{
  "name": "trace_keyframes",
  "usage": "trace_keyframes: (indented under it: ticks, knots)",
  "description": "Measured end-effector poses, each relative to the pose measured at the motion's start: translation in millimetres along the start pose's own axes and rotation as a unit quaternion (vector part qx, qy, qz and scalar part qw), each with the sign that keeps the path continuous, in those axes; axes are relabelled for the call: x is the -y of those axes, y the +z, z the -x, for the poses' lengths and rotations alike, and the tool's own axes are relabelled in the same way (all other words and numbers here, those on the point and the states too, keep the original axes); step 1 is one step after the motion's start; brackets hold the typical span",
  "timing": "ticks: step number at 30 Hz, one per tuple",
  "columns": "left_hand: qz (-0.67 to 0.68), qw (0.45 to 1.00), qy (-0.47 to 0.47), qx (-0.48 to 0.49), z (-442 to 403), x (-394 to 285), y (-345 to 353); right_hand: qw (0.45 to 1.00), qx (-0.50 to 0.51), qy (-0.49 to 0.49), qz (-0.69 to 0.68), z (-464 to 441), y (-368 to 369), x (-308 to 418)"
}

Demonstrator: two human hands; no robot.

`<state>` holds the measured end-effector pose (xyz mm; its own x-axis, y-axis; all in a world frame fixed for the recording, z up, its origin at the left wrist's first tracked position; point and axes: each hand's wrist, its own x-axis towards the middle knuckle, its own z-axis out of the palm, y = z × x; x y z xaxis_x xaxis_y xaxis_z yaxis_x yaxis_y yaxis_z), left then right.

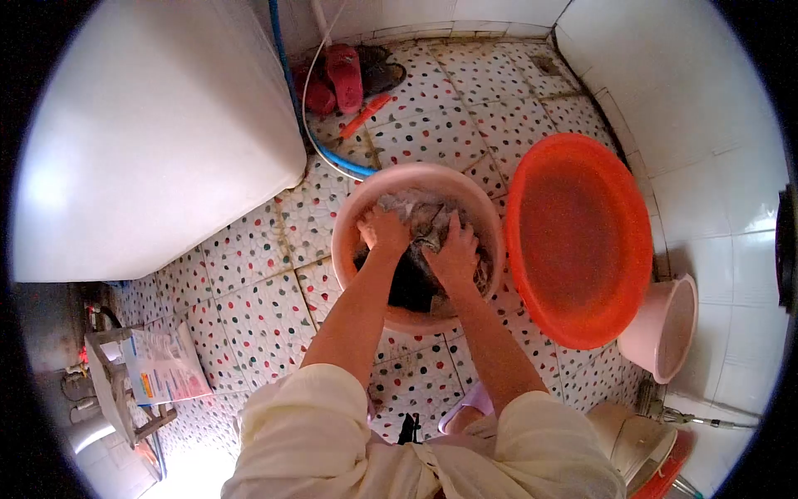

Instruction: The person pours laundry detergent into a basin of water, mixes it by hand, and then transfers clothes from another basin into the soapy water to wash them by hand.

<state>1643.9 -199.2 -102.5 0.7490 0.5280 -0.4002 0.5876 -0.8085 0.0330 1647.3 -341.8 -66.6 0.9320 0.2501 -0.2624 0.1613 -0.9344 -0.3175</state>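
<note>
A pink basin (pixel 342 283) stands on the tiled floor in front of me with dark, wet clothes (pixel 411 279) and greyish suds inside. My left hand (pixel 386 229) is down in the basin at its left side, fingers curled into the cloth and partly hidden. On the right, my right hand (pixel 454 254) grips a bunched grey part of the clothes between thumb and fingers. The two hands are a short way apart, both inside the rim.
A large red-orange basin (pixel 578 241) stands right of the pink one, with a pink bucket (pixel 673 328) beyond. A white appliance (pixel 158 141) fills the upper left. A blue hose (pixel 341 162), pink slippers (pixel 344 79) and a plastic packet (pixel 166 366) lie around.
</note>
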Motion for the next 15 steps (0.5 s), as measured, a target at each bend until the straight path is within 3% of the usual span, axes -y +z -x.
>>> trace_keyframes:
  ticks: [2, 3, 5, 7, 8, 10, 12, 15]
  knots:
    - [-0.015, 1.0, 0.013, 0.004, -11, 2, 13, 0.998, 0.02, 0.01, -0.052, -15, 10, 0]
    - [0.056, 0.998, 0.006, -0.042, -19, 5, 16, 0.994, 0.032, 0.022, -0.105, -24, 16, -1]
    - [0.125, 0.988, -0.003, -0.086, -28, 3, 19, 0.995, 0.048, 0.041, -0.08, -41, 25, 1]
    - [0.163, 0.985, -0.016, -0.046, -37, 2, 15, 0.995, 0.062, 0.054, -0.058, -58, 43, -2]
    - [0.161, 0.986, -0.017, -0.044, -43, 2, 16, 0.997, 0.018, 0.032, -0.062, -70, 65, -10]
    - [0.064, 0.994, 0.023, 0.086, -55, -2, 17, 0.997, -0.025, 0.017, -0.067, -81, 71, -12]
    - [0.04, 0.994, 0.021, 0.105, -57, -5, 18, 0.991, 0.077, 0.082, -0.068, -87, 49, -2]
    - [0.028, 0.985, 0.041, 0.166, -58, 0, 17, 0.983, 0.087, 0.102, -0.123, -95, 60, -12]
